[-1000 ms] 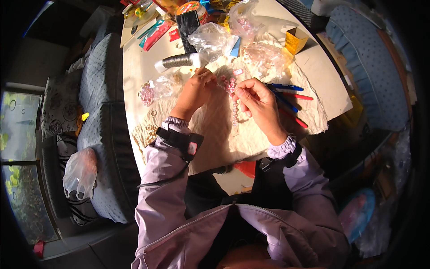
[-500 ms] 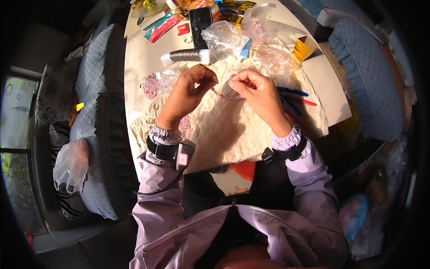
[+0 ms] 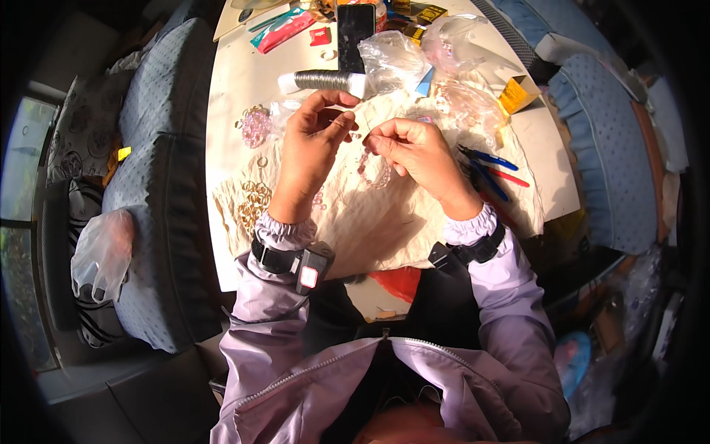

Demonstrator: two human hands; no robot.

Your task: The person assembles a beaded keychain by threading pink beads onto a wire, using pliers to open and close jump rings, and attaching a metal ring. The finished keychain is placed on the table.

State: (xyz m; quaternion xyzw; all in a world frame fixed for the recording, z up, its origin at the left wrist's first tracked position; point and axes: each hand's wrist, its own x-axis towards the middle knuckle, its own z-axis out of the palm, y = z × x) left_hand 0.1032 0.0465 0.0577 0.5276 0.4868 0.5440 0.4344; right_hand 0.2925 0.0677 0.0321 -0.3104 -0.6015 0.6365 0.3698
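Note:
A strand of small pink beads (image 3: pixel 363 167) hangs in a loop under my right hand (image 3: pixel 423 155), whose thumb and forefinger are pinched together on it. My left hand (image 3: pixel 316 144) is close by on the left, fingers curled toward the thumb; anything between them is too small to make out. Below both hands lies a crumpled cream cloth (image 3: pixel 347 229). Left of my left hand are a pile of pink beads (image 3: pixel 256 127) and several gold-coloured rings (image 3: pixel 254 201). A spool of silvery wire (image 3: pixel 323 81) lies just beyond my left fingers.
Blue-handled pliers (image 3: pixel 490 169) and a red-handled tool (image 3: pixel 510 176) lie right of my right hand. Farther back are clear plastic bags (image 3: pixel 396 61), a black phone (image 3: pixel 356 33), a yellow box (image 3: pixel 515 95) and a pink-and-teal packet (image 3: pixel 284 31). A blue padded seat (image 3: pixel 603 155) flanks the table.
My left fingers have come off the strand's left end and spread a little. The beads now hang in a loop below my right hand instead of spanning both hands. The view has shifted slightly.

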